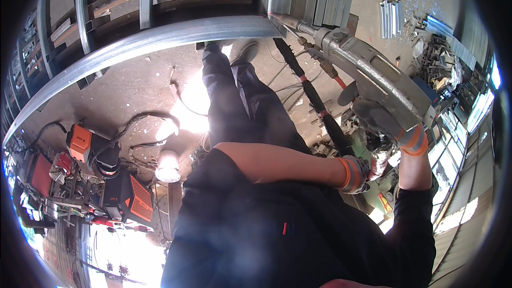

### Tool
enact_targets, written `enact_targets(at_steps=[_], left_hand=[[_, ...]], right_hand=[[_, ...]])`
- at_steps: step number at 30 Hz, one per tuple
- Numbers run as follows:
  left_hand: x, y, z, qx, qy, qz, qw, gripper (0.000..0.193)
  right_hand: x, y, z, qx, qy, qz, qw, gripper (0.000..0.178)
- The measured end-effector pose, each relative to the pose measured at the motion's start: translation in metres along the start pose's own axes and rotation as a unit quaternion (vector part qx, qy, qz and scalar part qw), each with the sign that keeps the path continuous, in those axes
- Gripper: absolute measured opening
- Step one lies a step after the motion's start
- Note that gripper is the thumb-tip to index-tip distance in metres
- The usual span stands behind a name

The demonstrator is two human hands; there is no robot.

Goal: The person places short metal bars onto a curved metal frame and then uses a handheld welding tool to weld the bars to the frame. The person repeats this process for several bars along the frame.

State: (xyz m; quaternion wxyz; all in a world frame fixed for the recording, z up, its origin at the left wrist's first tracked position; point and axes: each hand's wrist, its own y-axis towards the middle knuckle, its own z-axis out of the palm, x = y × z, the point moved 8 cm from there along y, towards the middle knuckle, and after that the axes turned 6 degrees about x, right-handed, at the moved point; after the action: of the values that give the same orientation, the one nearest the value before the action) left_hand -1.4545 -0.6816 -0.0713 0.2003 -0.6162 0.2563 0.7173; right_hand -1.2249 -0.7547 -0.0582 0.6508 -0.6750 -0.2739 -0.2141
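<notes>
My right hand (376, 117), in a grey glove with an orange-striped cuff, is wrapped round the grip of a boxy metal welding gun (368, 58). The gun's narrow nozzle points up and left, its tip at the corner of a galvanized steel frame (274, 0), by the end of a long steel tube (160, 31). Crossing my body to the right, my left forearm ends in my left hand (356, 174), gloved and closed. It is beside a silvery wrapped cable (380, 161); its fingers are partly hidden, so its hold is unclear. A black-sleeved hose (309, 88) slants below the gun.
Orange-and-black machines (128, 196) and a white bucket (168, 166) stand at left. Cables lie on the concrete floor. Steel tubes (81, 8) form a rack at upper left. Scrap (440, 66) and cut profiles (391, 18) lie at right.
</notes>
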Motion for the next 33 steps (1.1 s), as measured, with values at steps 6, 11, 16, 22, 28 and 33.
enact_targets(at_steps=[6,11,16,22,28,33], left_hand=[[-0.008,-0.004,-0.005,-0.012,0.014,0.026,0.999,0.045],[-0.01,-0.005,-0.013,-0.011,-0.005,-0.006,1.0,0.041],[-0.015,0.002,-0.004,0.015,0.065,0.049,0.997,0.028],[0.004,0.01,-0.002,0.001,0.09,0.016,0.996,0.021],[0.034,0.01,-0.025,0.003,0.17,0.017,0.985,0.022],[0.036,0.01,-0.025,-0.013,0.21,0.049,0.977,0.024]], right_hand=[[-0.003,0.001,0.0,-0.009,-0.035,-0.017,0.999,0.031],[-0.001,0.005,-0.003,0.017,-0.04,-0.002,0.999,0.032],[-0.012,0.006,0.001,0.008,0.183,0.019,0.983,0.033],[0.013,0.016,0.002,0.074,0.068,-0.027,0.995,0.051],[0.041,0.028,0.014,0.048,-0.053,-0.187,0.98,0.064],[-0.004,0.032,0.013,0.065,0.03,-0.074,0.995,0.072]])
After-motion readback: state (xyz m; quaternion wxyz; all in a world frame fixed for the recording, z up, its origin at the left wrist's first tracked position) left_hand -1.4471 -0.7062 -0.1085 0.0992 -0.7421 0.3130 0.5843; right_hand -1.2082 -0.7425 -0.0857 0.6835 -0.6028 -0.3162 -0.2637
